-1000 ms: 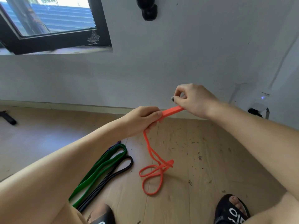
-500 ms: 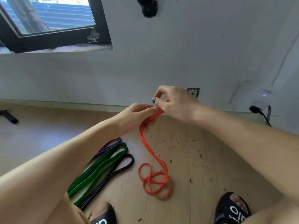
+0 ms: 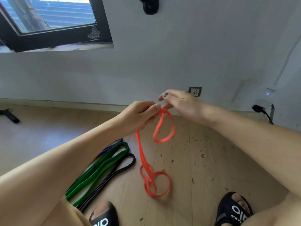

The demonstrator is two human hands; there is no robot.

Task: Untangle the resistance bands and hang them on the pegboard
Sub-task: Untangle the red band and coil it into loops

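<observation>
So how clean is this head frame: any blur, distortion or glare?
Head view: motion blur smears the upper loop of the orange band; wide-angle distortion tilts the window; soft daylight, no glare; the floor stays sharp.
</observation>
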